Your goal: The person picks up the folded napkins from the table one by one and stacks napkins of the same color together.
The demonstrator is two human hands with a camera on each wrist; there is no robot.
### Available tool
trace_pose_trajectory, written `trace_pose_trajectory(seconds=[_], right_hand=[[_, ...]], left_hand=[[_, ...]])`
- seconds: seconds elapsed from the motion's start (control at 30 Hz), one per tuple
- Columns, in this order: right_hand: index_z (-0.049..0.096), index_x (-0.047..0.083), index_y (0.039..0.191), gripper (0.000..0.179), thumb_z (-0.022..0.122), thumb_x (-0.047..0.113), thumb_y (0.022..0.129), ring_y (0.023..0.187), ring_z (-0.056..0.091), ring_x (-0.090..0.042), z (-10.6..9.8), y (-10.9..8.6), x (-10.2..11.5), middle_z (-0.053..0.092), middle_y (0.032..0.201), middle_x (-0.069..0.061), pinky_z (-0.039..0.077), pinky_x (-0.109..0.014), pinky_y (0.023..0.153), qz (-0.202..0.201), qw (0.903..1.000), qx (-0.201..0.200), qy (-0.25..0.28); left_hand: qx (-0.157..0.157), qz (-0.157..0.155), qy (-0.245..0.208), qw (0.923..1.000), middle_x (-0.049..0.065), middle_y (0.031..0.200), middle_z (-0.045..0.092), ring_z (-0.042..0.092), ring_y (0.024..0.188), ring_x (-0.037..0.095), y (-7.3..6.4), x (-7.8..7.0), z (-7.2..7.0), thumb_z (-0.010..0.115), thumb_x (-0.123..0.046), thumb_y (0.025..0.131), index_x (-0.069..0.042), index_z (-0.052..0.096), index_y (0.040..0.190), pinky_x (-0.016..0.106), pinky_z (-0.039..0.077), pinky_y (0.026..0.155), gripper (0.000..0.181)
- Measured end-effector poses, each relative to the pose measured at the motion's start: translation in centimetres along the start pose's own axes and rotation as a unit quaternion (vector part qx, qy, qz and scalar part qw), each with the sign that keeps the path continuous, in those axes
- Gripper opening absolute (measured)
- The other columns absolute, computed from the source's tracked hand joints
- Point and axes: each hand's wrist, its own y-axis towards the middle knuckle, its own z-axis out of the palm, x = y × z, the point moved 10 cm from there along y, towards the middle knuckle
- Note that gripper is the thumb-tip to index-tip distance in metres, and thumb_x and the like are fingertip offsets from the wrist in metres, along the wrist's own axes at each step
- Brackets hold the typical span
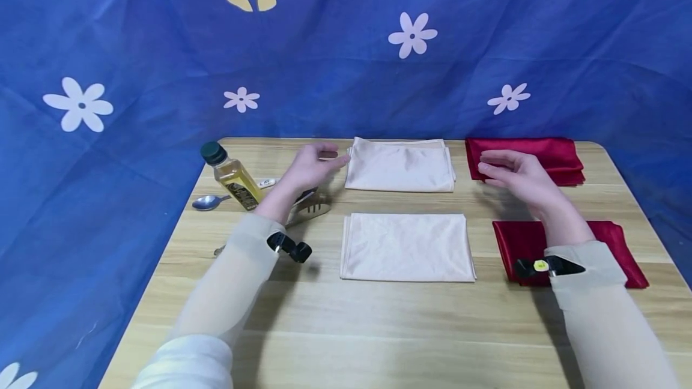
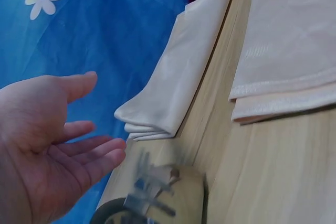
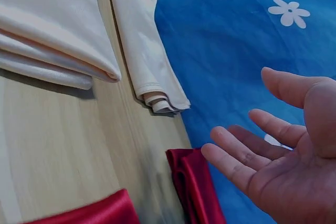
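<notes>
My left hand [image 1: 315,167] hovers at the left edge of the far white folded cloth [image 1: 400,167], its fingers loosely bent and nothing between them. In the left wrist view its palm and spread thumb show beside that cloth's layered end. My right hand [image 1: 516,179] is over the front left part of the far red folded cloth [image 1: 557,161], fingers extended and holding nothing. Closer to me lie a second white folded cloth [image 1: 408,248] and a second red folded cloth [image 1: 616,245]; the right forearm partly covers the red one.
Left of the left arm stands an oil bottle [image 1: 238,182] with a dark green cap, beside a metal spoon [image 1: 208,202]. A utensil with fork-like tines [image 1: 313,208] lies partly under the left wrist. A blue flowered curtain [image 1: 335,77] hangs behind the wooden table [image 1: 378,335].
</notes>
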Motion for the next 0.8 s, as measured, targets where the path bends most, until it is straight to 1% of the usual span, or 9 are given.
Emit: trace_pose_trajectory(seconds=[0.13,0.3,0.37,0.5,0.6,0.67,0.7,0.73,0.8], right_hand=[[0.044,-0.007,0.155,0.065,0.07,0.027,0.105,0.119,0.064,-0.011,0.8,1.3,-0.5,0.048,0.154,-0.025,0.051,-0.04,0.108,0.012,0.9998,0.01,0.014],[0.046,-0.011,0.151,0.058,0.067,0.019,0.106,0.114,0.069,-0.017,1.8,3.2,-0.9,0.052,0.149,-0.027,0.055,-0.039,0.104,0.013,0.9997,0.02,0.002],[0.045,-0.012,0.151,0.057,0.067,0.017,0.107,0.11,0.07,-0.015,2.4,3.7,-1.2,0.051,0.148,-0.03,0.057,-0.039,0.103,0.016,0.9994,0.029,-0.005],[0.043,-0.014,0.151,0.061,0.069,0.016,0.105,0.105,0.068,-0.01,3.5,4.7,-2.0,0.05,0.149,-0.031,0.059,-0.034,0.098,0.031,0.9983,0.044,-0.019],[0.047,-0.012,0.149,0.063,0.075,0.018,0.1,0.104,0.067,-0.014,4.0,5.5,-2.3,0.055,0.145,-0.029,0.061,-0.025,0.089,0.038,0.9976,0.032,-0.049],[0.049,-0.011,0.147,0.065,0.079,0.018,0.097,0.108,0.066,-0.022,4.2,6.0,-2.3,0.058,0.142,-0.028,0.06,-0.026,0.086,0.033,0.9964,0.014,-0.077],[0.051,-0.011,0.145,0.065,0.081,0.018,0.095,0.11,0.065,-0.026,4.2,6.2,-2.2,0.06,0.139,-0.028,0.059,-0.027,0.086,0.032,0.9947,0.002,-0.098],[0.053,-0.01,0.144,0.065,0.083,0.018,0.094,0.111,0.064,-0.03,4.3,6.4,-2.2,0.061,0.137,-0.028,0.058,-0.03,0.088,0.029,0.9919,-0.011,-0.123],[0.054,-0.011,0.142,0.066,0.085,0.019,0.091,0.113,0.062,-0.035,4.5,6.9,-2.1,0.063,0.133,-0.028,0.057,-0.039,0.092,0.026,0.985,-0.032,-0.167]], left_hand=[[0.004,-0.035,-0.017,0.9992,0.021,0.14,0.061,0.059,0.128,0.034,0.6,0.7,0.7,0.075,-0.037,0.101,0.006,0.053,0.148,0.043,0.054,0.105,0.067],[0.002,-0.067,-0.071,0.9952,0.024,0.134,0.061,0.065,0.117,0.039,1.1,1.3,1.4,0.076,-0.029,0.101,0.011,0.05,0.146,0.046,0.058,0.1,0.066],[0.003,-0.078,-0.09,0.9928,0.025,0.135,0.06,0.065,0.117,0.039,1.3,1.5,1.8,0.075,-0.026,0.102,0.012,0.049,0.146,0.047,0.059,0.1,0.064],[0.003,-0.103,-0.099,0.9898,0.025,0.142,0.056,0.063,0.124,0.038,1.5,1.8,2.4,0.074,-0.025,0.103,0.011,0.049,0.147,0.044,0.058,0.102,0.063],[-0.005,-0.115,-0.085,0.9896,0.023,0.145,0.054,0.066,0.122,0.036,1.8,2.0,2.6,0.074,-0.026,0.102,0.009,0.052,0.145,0.04,0.057,0.102,0.06],[-0.016,-0.119,-0.078,0.9896,0.018,0.135,0.058,0.07,0.112,0.031,2.1,2.2,2.7,0.076,-0.025,0.101,0.008,0.057,0.137,0.036,0.059,0.098,0.052],[-0.023,-0.122,-0.072,0.9897,0.015,0.126,0.061,0.071,0.103,0.028,2.2,2.3,2.7,0.076,-0.025,0.101,0.007,0.062,0.129,0.033,0.059,0.092,0.045],[-0.03,-0.126,-0.067,0.9893,0.012,0.113,0.064,0.071,0.092,0.024,2.3,2.5,2.8,0.077,-0.025,0.1,0.005,0.065,0.118,0.03,0.059,0.083,0.038],[-0.044,-0.134,-0.058,0.9883,0.003,0.085,0.06,0.062,0.07,0.018,2.5,2.8,2.8,0.079,-0.025,0.098,0.001,0.065,0.092,0.027,0.05,0.065,0.03]])
